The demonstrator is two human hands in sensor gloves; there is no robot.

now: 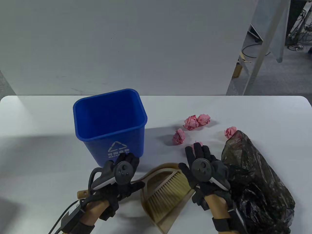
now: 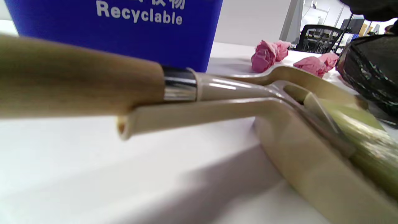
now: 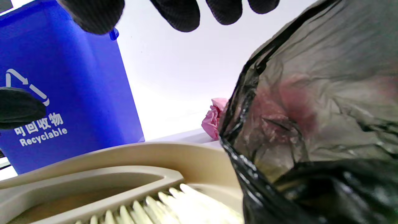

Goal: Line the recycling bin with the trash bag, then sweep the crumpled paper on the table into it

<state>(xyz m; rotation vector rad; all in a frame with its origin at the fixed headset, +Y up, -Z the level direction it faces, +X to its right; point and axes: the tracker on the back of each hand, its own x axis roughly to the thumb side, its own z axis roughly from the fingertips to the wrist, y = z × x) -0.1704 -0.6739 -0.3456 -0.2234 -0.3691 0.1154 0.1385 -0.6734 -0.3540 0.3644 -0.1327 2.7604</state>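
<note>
Unlined blue bin (image 1: 110, 121), black bag (image 1: 256, 180) crumpled on the tabletop (image 1: 36, 136).
Right hand (image 1: 202, 170) spread; left hand (image 1: 119, 170) probably loose, gripping nothing.

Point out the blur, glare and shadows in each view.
Table view: sharp, soft shadow left of the blue bin. Left wrist view: the wooden brush handle is blurred up close, glare on its metal collar. Right wrist view: bright washed-out background, fingers and trash bag soft.

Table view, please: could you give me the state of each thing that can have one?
Recycling bin: upright, unlined.
Trash bag: loosely bunched on the table.
Crumpled paper: scattered on the table.
Brush: lying in the dustpan.
Left hand: holds nothing.
Right hand: open.
</note>
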